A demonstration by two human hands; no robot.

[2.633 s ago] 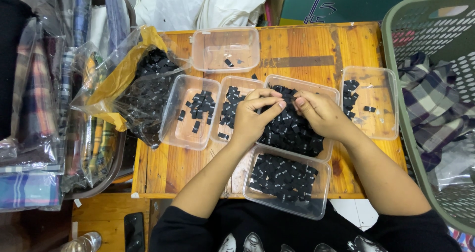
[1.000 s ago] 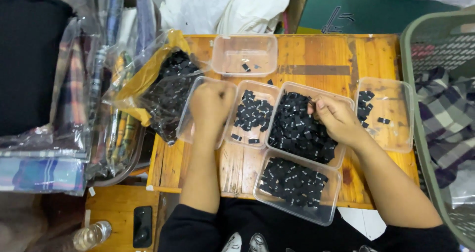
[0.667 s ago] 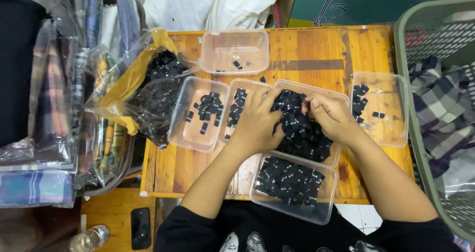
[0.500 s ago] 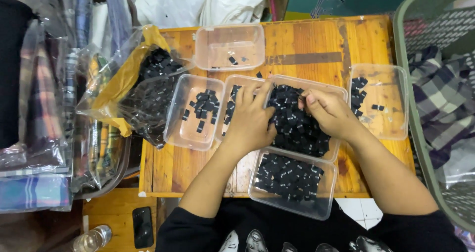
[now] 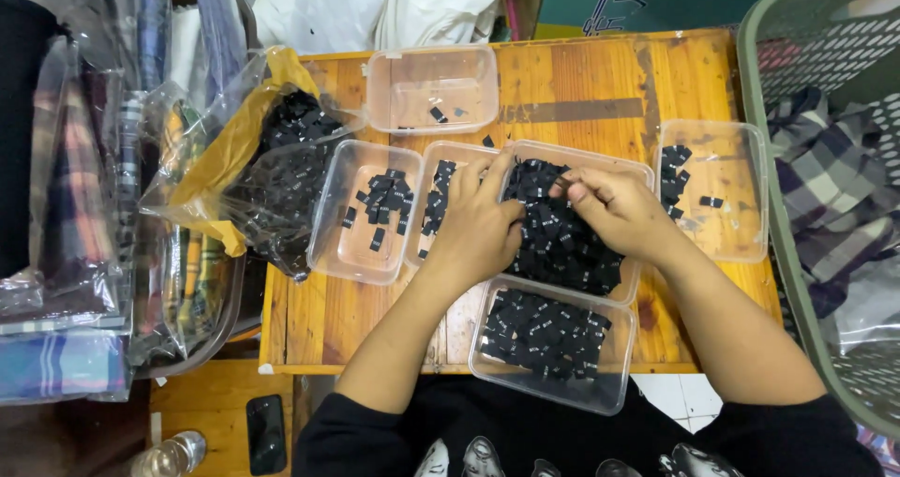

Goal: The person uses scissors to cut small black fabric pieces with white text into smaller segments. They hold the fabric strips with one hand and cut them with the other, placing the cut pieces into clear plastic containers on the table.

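Observation:
On a small wooden table [image 5: 581, 83] stand several clear plastic trays of small black tags. My left hand [image 5: 480, 226] lies over the narrow tray [image 5: 439, 205] and the edge of the big middle tray [image 5: 572, 243], fingers spread into the heap of tags. My right hand [image 5: 614, 207] rests on the same heap, fingertips pinched around a few black tags. In front of the hands, a full tray [image 5: 548, 336] hangs over the table's near edge.
A tray [image 5: 367, 210] with a few tags sits left, a nearly bare one [image 5: 433, 88] behind, another [image 5: 717, 191] at right. A plastic bag of black tags [image 5: 272, 177] lies at the left. A green laundry basket [image 5: 825, 196] stands right; a phone [image 5: 266, 432] lies below.
My left hand went to the left tray, then came back to the middle heap. My right hand stayed on the heap. The camera shifted slightly.

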